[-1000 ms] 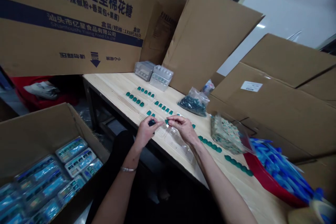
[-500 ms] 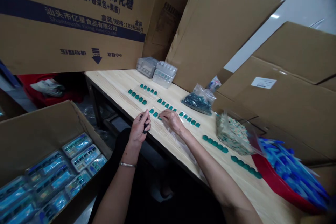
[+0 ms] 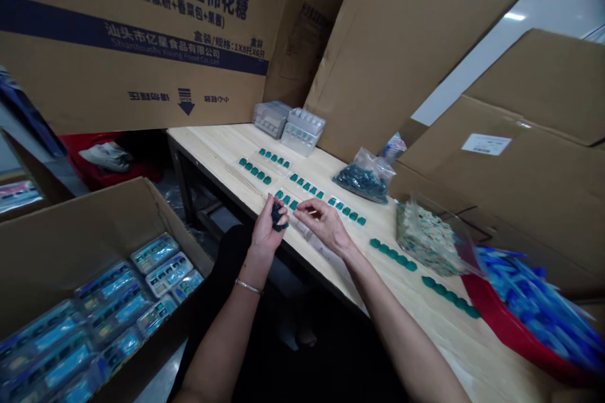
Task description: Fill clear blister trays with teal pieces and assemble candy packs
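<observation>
My left hand (image 3: pixel 270 227) is closed around several small dark green pieces (image 3: pixel 279 216), some showing between its fingers, above the table's front edge. Beside it, my right hand (image 3: pixel 325 221) hovers over a clear plastic tray, thumb and forefinger slightly apart and no piece visible between them. Its fingertips are close to the end of a short row of green pieces (image 3: pixel 286 199); the tray's near part is partly hidden by the hands. Further rows of green pieces (image 3: pixel 255 171) lie in clear trays to the left, behind and to the right.
A bag of dark pieces (image 3: pixel 362 181), a bag of small packets (image 3: pixel 425 233) and a red basin (image 3: pixel 501 334) of blue packages line the table's far and right sides. Stacked clear trays (image 3: pixel 302 132) stand behind. An open carton (image 3: pixel 189 245) of packed boxes is at left.
My right hand has drawn slightly back from the row, its fingertips off the green piece they touched. My left hand has turned, showing more green pieces. The view has shifted a little.
</observation>
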Available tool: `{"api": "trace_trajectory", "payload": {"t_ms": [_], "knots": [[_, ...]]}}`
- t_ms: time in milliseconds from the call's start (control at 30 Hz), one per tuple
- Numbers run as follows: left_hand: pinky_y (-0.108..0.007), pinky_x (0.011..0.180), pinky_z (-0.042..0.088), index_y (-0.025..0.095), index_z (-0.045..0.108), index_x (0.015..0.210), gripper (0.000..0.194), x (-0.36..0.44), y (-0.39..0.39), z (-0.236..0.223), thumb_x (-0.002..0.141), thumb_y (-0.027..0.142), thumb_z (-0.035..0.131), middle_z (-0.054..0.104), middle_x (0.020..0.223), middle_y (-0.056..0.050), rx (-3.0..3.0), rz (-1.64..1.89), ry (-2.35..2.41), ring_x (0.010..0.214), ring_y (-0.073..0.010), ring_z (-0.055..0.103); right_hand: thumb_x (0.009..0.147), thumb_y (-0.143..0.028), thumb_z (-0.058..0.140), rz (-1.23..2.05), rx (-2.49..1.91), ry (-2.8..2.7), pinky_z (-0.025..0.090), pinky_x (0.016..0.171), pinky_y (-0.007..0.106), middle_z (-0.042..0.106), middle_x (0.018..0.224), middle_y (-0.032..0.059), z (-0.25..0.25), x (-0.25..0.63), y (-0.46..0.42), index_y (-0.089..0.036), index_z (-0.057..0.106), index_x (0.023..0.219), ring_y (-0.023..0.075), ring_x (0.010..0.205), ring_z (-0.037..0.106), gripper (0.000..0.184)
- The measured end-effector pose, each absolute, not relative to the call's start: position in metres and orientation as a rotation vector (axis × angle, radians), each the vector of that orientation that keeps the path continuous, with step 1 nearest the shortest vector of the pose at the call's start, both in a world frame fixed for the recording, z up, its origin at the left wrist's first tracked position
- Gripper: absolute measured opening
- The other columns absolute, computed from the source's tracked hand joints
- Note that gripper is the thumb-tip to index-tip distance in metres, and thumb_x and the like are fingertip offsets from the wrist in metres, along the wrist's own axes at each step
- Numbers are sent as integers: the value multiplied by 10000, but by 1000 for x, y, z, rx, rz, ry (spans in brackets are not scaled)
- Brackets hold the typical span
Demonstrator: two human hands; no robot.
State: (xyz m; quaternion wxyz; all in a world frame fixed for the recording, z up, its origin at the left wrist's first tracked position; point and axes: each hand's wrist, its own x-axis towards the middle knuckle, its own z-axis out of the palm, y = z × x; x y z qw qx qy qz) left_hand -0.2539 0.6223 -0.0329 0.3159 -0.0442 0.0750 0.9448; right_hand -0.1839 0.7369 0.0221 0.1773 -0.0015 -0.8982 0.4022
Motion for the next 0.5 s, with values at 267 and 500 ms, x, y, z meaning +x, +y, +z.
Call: {"api": "trace_trajectory", "payload": {"t_ms": [267, 500], "knots": [[-123, 507, 391, 159, 506, 766, 201, -242, 633, -25, 835, 343, 552, 439, 648, 50, -71, 2550, 207, 494, -10, 425, 775, -331, 601, 1282, -130, -2338, 487, 692, 281, 623, 858, 44, 1, -156, 701, -200, 629, 857, 147, 714, 584, 157], [-164, 575, 430, 170, 511, 726, 247, -240, 637, -22, 835, 392, 532, 502, 659, 36, -206, 2498, 229, 585, -46, 513, 712, -376, 643, 1691, -337, -2070, 517, 656, 299, 636, 736, 25, 1, -162, 706, -193, 627, 845, 151, 638, 606, 227]]}}
